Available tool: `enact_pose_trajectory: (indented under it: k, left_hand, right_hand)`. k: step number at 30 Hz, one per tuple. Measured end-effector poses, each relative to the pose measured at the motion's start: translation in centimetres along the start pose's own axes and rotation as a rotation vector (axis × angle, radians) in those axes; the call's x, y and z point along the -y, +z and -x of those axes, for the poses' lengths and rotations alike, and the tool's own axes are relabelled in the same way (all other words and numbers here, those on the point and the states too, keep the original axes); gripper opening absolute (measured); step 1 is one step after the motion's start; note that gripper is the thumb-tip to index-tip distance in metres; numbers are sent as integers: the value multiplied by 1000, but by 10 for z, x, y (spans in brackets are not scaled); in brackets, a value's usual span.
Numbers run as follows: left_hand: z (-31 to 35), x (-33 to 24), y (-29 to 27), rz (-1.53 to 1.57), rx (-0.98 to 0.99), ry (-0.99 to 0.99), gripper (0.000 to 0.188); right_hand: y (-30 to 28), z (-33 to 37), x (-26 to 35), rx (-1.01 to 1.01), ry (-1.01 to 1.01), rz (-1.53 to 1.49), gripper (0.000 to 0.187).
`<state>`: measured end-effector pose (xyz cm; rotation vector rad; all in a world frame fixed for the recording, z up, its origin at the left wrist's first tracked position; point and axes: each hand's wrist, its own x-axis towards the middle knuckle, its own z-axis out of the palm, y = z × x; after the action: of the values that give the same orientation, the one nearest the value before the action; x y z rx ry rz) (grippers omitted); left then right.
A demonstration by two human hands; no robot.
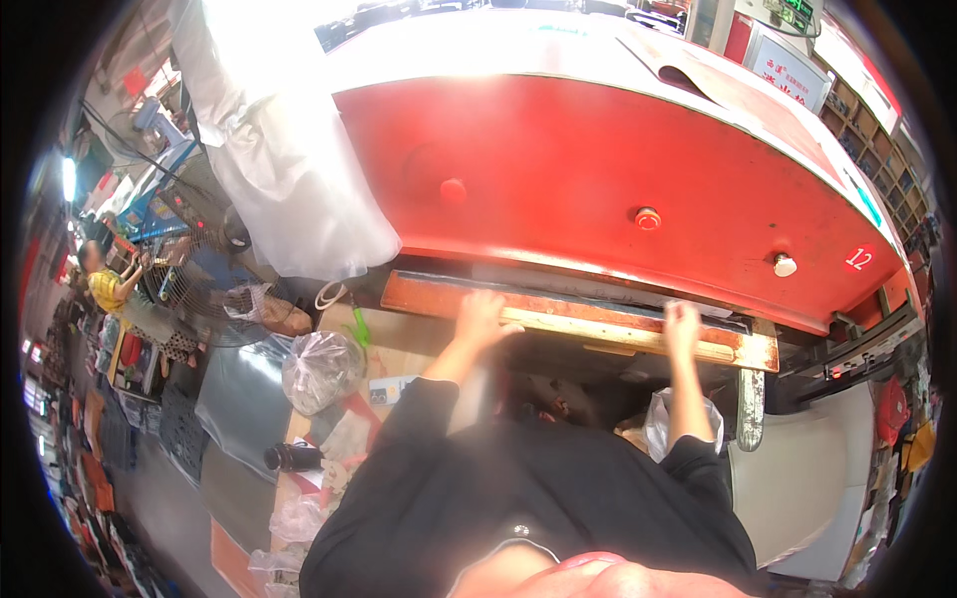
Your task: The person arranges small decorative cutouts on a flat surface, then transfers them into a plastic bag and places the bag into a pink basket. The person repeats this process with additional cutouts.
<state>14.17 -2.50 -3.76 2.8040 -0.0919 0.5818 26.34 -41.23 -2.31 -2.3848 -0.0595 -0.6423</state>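
A long worn bar or ledge (598, 321), reddish with a pale yellow strip along its near side, runs along the front of a big red machine (558, 179). My left hand (483, 317) lies over the left half of the bar, thumb stretched out to the right and fingers somewhat blurred. Near the bar's right end is my right hand (682, 324), its fingers curled together at the far edge. Whatever those fingers may pinch is hidden.
On the red front sit a red push button (647, 218) and a pale knob (785, 264). White plastic sheeting (289, 189) hangs at left. A tied clear bag (321, 371) and a black bottle-like object (292, 457) stand left of me. Farther left, a person in yellow (108, 289) stands near a fan (199, 289).
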Motion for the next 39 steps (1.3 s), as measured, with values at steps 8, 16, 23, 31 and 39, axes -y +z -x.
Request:
enact_pose_trajectory:
  k: [8, 16, 23, 31, 39]
  left_hand:
    - [1, 0, -6, 43, -16, -21, 57]
    - [48, -5, -19, 135, 1, -40, 47]
    - [48, 21, -39, 444, -235, -363, 20]
    - [26, 29, -50, 377, 226, -421, 28]
    - [54, 19, -63, 386, 414, -379, 31]
  right_hand:
    - [24, 50, 23, 29, -351, 354, 21]
    - [-2, 83, 36, 280, -210, 285, 22]
    - [21, 91, 156, 306, -261, -115, 32]
    - [56, 121, 291, 682, -221, 340, 85]
    - [39, 154, 307, 775, -224, 406, 75]
